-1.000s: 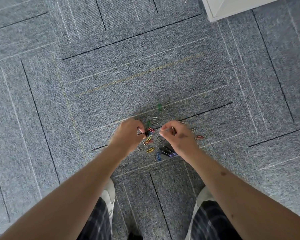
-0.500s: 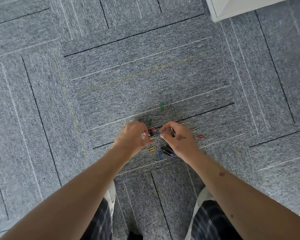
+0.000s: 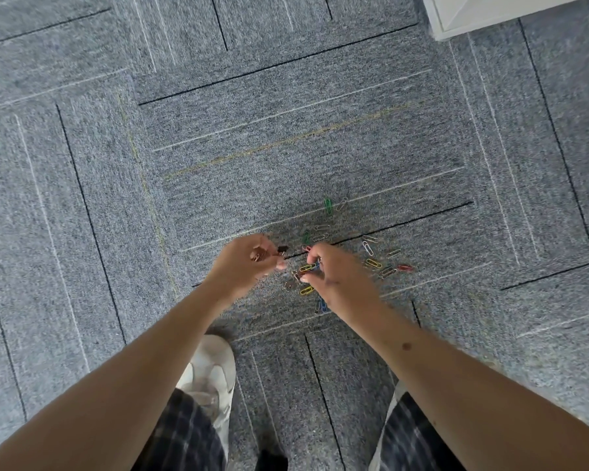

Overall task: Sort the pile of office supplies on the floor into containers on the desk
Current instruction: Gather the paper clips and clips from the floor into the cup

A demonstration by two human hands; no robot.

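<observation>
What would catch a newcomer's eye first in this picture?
Bright paper clips, yellow, green, red and blue, lie scattered on the grey carpet at centre. The left hand grips a few while the right hand reaches into them; a white shoe shows below.

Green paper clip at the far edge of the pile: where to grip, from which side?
I'd pinch the green paper clip across its narrow width near mid-length, from straight above. It lies flat on the carpet, long axis running away from the person; nothing sticks up to hook.
</observation>
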